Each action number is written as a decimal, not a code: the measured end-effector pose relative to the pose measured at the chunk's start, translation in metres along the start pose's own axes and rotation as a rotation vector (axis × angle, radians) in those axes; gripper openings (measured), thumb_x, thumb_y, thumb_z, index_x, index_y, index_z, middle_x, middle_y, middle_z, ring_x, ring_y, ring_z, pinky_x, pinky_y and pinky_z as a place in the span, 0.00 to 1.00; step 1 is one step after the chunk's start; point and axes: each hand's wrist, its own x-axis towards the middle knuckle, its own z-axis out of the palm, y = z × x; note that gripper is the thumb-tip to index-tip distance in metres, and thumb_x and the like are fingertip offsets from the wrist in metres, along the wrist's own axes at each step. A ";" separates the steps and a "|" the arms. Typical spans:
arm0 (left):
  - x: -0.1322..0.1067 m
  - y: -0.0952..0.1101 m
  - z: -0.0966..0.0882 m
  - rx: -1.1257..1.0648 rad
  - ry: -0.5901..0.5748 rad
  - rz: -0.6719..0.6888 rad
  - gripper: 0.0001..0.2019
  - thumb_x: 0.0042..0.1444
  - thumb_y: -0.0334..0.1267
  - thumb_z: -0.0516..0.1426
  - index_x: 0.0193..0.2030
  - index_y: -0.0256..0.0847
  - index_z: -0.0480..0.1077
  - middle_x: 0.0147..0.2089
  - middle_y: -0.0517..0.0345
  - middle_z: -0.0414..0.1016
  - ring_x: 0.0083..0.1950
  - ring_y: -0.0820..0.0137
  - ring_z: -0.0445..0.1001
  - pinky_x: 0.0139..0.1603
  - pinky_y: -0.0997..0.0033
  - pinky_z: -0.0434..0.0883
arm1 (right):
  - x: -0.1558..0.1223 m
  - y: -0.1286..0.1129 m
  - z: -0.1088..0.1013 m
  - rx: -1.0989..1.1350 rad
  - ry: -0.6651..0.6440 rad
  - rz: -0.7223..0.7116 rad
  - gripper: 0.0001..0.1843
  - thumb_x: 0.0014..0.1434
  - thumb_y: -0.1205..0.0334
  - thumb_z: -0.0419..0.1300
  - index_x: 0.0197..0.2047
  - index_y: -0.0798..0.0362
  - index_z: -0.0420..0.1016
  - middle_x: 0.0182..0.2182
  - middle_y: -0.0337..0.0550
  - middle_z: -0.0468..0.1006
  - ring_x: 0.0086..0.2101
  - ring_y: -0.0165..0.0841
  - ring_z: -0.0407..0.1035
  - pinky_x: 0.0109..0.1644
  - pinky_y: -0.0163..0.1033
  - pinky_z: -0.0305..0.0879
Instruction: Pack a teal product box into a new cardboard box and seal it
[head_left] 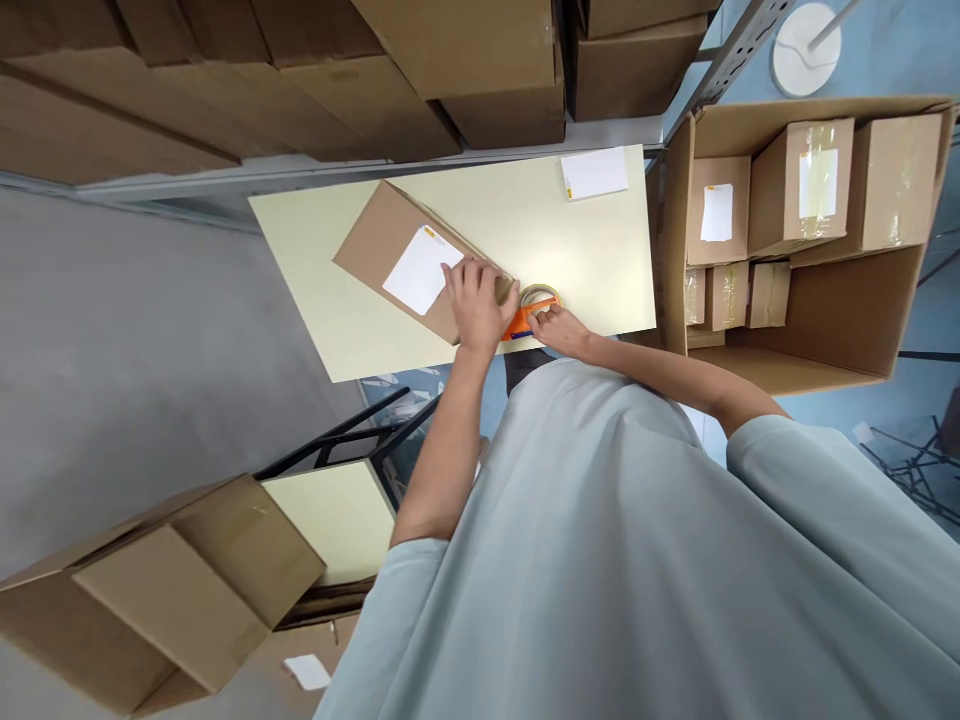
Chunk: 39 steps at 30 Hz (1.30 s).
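Observation:
A closed cardboard box (375, 235) lies slanted on the pale table, with a white label (415, 278) on its top. My left hand (478, 305) grips the right end of this box, fingers bent over the top and thumb at the end edge. Beside it, my right hand (561, 331) is closed on an orange tape dispenser (519, 322) with a roll of tape (540, 293) in it. The dispenser is right by the box's end, near the table's front edge. Whether tape touches the box is hidden by my left hand.
A stack of white labels (595, 174) sits at the back right of the table (600, 250). To the right, a large open carton (832, 360) holds several taped boxes. Cardboard boxes (480, 50) line a shelf behind. Another open carton (180, 600) stands at lower left, near a stool (337, 515).

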 end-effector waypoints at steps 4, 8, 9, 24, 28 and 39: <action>0.006 0.001 0.029 -0.034 0.154 -0.078 0.09 0.74 0.43 0.57 0.51 0.42 0.73 0.61 0.40 0.75 0.81 0.47 0.65 0.89 0.28 0.35 | -0.004 -0.003 0.000 0.010 -0.007 -0.021 0.23 0.76 0.78 0.42 0.62 0.67 0.74 0.46 0.61 0.87 0.44 0.47 0.82 0.56 0.52 0.74; 0.006 -0.002 0.031 -0.019 0.158 -0.060 0.04 0.73 0.40 0.58 0.48 0.43 0.72 0.58 0.43 0.74 0.79 0.49 0.67 0.89 0.30 0.36 | -0.026 0.016 -0.003 0.031 -0.065 0.027 0.23 0.76 0.77 0.44 0.65 0.68 0.72 0.49 0.64 0.88 0.46 0.47 0.82 0.57 0.51 0.72; 0.006 -0.002 0.030 -0.024 0.149 -0.062 0.04 0.73 0.39 0.59 0.48 0.44 0.72 0.59 0.43 0.74 0.79 0.50 0.66 0.89 0.30 0.36 | -0.037 0.027 -0.003 0.034 -0.085 0.059 0.22 0.76 0.77 0.45 0.66 0.68 0.71 0.49 0.65 0.87 0.47 0.47 0.82 0.57 0.50 0.71; -0.037 0.028 0.020 -0.058 0.032 0.013 0.05 0.66 0.35 0.58 0.47 0.45 0.70 0.51 0.40 0.76 0.71 0.44 0.74 0.86 0.25 0.51 | -0.031 0.091 -0.054 0.008 -0.066 0.350 0.25 0.77 0.71 0.48 0.71 0.76 0.63 0.52 0.77 0.86 0.54 0.53 0.83 0.65 0.52 0.66; -0.035 0.043 0.030 -0.100 0.195 -0.073 0.08 0.69 0.32 0.54 0.52 0.42 0.70 0.60 0.33 0.73 0.70 0.45 0.72 0.84 0.29 0.57 | -0.010 0.068 -0.064 0.077 -0.036 0.424 0.24 0.73 0.75 0.50 0.68 0.77 0.67 0.51 0.79 0.85 0.54 0.52 0.84 0.64 0.51 0.68; -0.037 0.047 0.044 -0.174 0.284 -0.050 0.11 0.68 0.27 0.51 0.52 0.42 0.70 0.63 0.33 0.70 0.75 0.47 0.67 0.79 0.35 0.65 | 0.012 0.031 -0.075 0.183 -0.010 0.467 0.26 0.74 0.76 0.46 0.69 0.78 0.70 0.55 0.82 0.83 0.58 0.53 0.81 0.59 0.48 0.71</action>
